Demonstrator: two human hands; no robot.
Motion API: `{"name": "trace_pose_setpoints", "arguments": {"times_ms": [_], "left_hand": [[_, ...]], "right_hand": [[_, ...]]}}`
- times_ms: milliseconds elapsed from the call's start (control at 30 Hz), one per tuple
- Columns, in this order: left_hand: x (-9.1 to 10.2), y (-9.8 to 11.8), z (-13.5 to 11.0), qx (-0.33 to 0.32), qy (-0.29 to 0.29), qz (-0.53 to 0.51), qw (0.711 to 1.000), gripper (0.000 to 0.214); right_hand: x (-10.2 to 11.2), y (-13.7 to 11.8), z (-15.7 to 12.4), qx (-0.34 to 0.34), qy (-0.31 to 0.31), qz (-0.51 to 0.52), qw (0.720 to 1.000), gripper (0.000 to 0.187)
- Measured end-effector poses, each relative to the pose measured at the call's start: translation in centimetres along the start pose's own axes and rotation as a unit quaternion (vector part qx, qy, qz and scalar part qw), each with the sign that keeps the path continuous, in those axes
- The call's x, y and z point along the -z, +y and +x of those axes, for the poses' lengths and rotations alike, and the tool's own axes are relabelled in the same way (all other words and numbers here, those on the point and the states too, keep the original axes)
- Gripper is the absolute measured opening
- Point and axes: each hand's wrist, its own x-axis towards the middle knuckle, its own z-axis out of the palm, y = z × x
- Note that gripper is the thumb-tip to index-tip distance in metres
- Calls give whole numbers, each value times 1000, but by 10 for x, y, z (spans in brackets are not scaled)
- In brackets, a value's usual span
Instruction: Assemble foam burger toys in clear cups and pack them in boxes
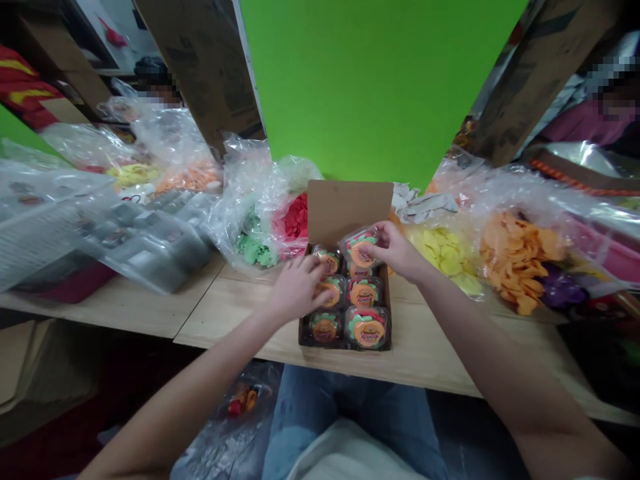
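A small brown cardboard box (345, 208) with its lid up stands on the wooden table (240, 313). Inside lie several clear plastic packs of orange, green and red flower shapes (369, 328). My right hand (397, 250) pinches one such pack (359, 248), tilted above the box's far right corner. My left hand (297, 288) rests on the box's left side, fingers curled over the packs in the left column; whether it grips one is hidden.
Clear plastic bags of coloured cut-outs crowd the back of the table: green and red (273, 233), yellow (445, 253), orange (515, 257), more at far left (165, 175). Stacked clear packaging (145, 243) lies left. A green board (370, 87) stands behind. Other people sit at both far corners.
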Motion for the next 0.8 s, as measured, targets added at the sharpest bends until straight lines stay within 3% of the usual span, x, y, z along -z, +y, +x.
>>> {"name": "trace_pose_setpoints", "arguments": {"times_ms": [100,200,400,533,667,733,800], "left_hand": [[-14,21,-24,33,21,3,999,59],[-20,24,-30,82,49,-55,994,53],[6,5,-50,123,107,-214,963,44],[16,15,-74,124,43,-287,949,50],[6,38,-78,81,-4,-277,957,47],[0,44,-77,60,-8,-260,964,51],[-4,44,-77,58,10,-240,969,60]], "right_hand": [[-8,-3,6,25,-27,-11,999,41],[-18,-9,15,46,-55,-35,997,39],[-38,-17,27,95,-128,-131,978,40],[-59,-17,18,171,-229,-212,935,37],[-76,-15,7,227,-261,-318,883,35],[-72,-17,5,226,-253,-343,876,39],[-57,-21,3,214,-215,-336,892,45]]}}
